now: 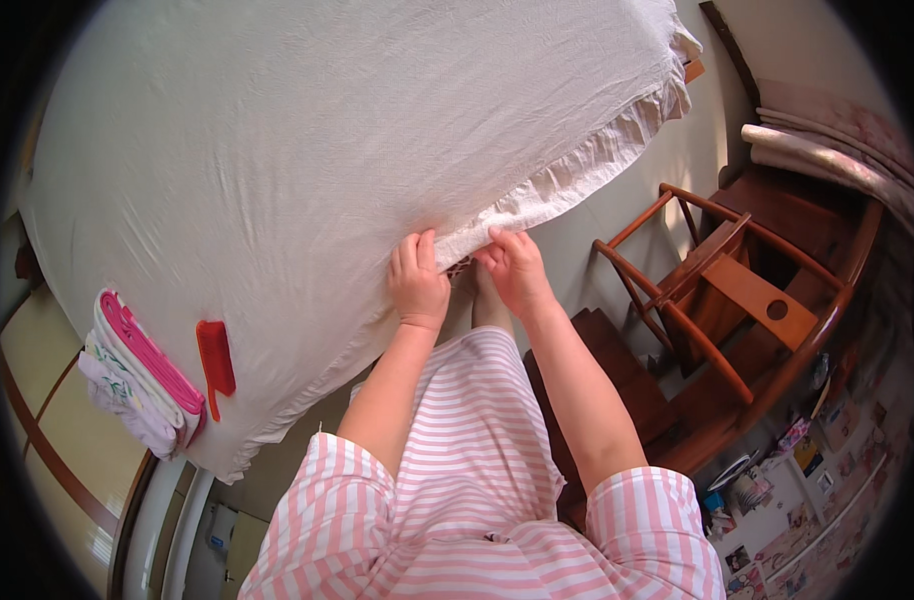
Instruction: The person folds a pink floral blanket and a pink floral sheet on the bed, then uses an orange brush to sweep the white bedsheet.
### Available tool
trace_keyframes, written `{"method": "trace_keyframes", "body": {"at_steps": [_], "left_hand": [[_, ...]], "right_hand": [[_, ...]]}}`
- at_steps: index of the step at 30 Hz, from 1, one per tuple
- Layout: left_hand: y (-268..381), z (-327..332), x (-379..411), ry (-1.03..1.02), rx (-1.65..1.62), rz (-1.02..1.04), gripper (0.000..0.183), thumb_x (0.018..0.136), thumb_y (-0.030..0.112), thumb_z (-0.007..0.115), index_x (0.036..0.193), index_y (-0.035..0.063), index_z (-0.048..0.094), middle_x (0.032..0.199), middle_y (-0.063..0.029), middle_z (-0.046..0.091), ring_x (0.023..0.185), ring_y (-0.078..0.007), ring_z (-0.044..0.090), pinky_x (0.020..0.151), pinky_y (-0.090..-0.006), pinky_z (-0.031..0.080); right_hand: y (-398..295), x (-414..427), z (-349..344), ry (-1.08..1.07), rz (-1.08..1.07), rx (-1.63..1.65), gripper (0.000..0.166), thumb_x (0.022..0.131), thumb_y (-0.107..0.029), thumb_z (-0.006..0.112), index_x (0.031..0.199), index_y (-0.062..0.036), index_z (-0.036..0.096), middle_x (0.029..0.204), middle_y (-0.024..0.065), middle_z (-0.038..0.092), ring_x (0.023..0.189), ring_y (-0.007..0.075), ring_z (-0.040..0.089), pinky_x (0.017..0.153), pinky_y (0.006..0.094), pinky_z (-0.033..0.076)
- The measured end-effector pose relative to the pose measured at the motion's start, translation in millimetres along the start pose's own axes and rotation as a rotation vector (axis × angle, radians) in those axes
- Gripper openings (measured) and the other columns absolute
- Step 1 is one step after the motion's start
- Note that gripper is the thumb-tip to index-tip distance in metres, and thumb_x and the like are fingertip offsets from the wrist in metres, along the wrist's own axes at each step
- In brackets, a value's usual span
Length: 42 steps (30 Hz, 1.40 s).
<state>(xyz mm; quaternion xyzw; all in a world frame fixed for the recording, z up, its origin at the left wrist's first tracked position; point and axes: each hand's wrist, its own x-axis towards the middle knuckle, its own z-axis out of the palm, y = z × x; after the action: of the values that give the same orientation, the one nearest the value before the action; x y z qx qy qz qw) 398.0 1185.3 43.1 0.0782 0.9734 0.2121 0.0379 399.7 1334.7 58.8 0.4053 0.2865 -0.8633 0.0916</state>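
Observation:
A white bed sheet (314, 150) with a ruffled border (584, 165) covers the bed before me, with light wrinkles across it. My left hand (418, 281) rests at the near edge of the sheet, its fingers curled over the fabric. Just to its right, my right hand (513, 268) pinches the ruffled edge between thumb and fingers. A short folded stretch of the border spans the gap between both hands. The undersides of the fingers are partly hidden by the cloth.
On the bed's left corner lie a stack of folded bedding (142, 375) and a red bed brush (217, 360). A wooden chair (712, 277) lies tipped by the wooden desk (772, 375) on my right. Rolled padding (824, 154) sits behind it. A wardrobe (59, 420) stands at left.

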Motion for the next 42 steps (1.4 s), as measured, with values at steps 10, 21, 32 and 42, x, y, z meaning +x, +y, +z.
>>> {"method": "trace_keyframes", "body": {"at_steps": [10, 21, 32, 42], "left_hand": [[-13.0, 21.5, -2.1, -0.185, -0.033, -0.188, 0.032, 0.070, 0.002, 0.052, 0.101, 0.0125, 0.051, 0.068, -0.0158, 0.061, 0.062, -0.0372, 0.060, 0.054, -0.0509, 0.045], [-0.2, 31.8, -5.4, -0.436, 0.009, -0.010, 0.024, 0.072, 0.008, 0.055, 0.095, 0.0126, 0.048, 0.063, -0.0157, 0.060, 0.057, -0.0377, 0.060, 0.052, -0.0508, 0.046], [5.1, 42.1, -4.7, -0.397, 0.020, 0.022, 0.016, 0.075, 0.010, 0.056, 0.088, 0.0130, 0.048, 0.062, -0.0135, 0.061, 0.056, -0.0355, 0.061, 0.050, -0.0486, 0.046], [22.0, 61.7, -3.6, -0.368, 0.031, 0.038, 0.024, 0.070, 0.008, 0.057, 0.093, 0.0144, 0.052, 0.066, -0.0076, 0.061, 0.060, -0.0282, 0.062, 0.051, -0.0424, 0.048]], "right_hand": [[-111.7, 113.2, 4.0, 0.504, -0.367, 0.088, 0.042, 0.085, -0.020, 0.064, 0.116, 0.0063, 0.051, 0.107, 0.0123, 0.059, 0.094, 0.0235, 0.058, 0.086, 0.0376, 0.045], [-153.2, 125.6, -92.2, 0.450, -0.393, -0.336, 0.034, 0.087, -0.021, 0.063, 0.110, 0.0026, 0.056, 0.105, 0.0107, 0.061, 0.097, 0.0205, 0.058, 0.085, 0.0337, 0.045], [-317.2, 184.9, -55.9, 0.497, -0.407, -0.484, 0.050, 0.078, -0.026, 0.073, 0.117, -0.0022, 0.053, 0.112, 0.0105, 0.060, 0.099, 0.0249, 0.058, 0.090, 0.0373, 0.044], [-314.8, 196.4, -172.4, 0.891, -0.793, -1.037, 0.043, 0.079, -0.030, 0.070, 0.103, 0.0028, 0.059, 0.099, 0.0131, 0.066, 0.089, 0.0256, 0.064, 0.078, 0.0376, 0.050]]}}
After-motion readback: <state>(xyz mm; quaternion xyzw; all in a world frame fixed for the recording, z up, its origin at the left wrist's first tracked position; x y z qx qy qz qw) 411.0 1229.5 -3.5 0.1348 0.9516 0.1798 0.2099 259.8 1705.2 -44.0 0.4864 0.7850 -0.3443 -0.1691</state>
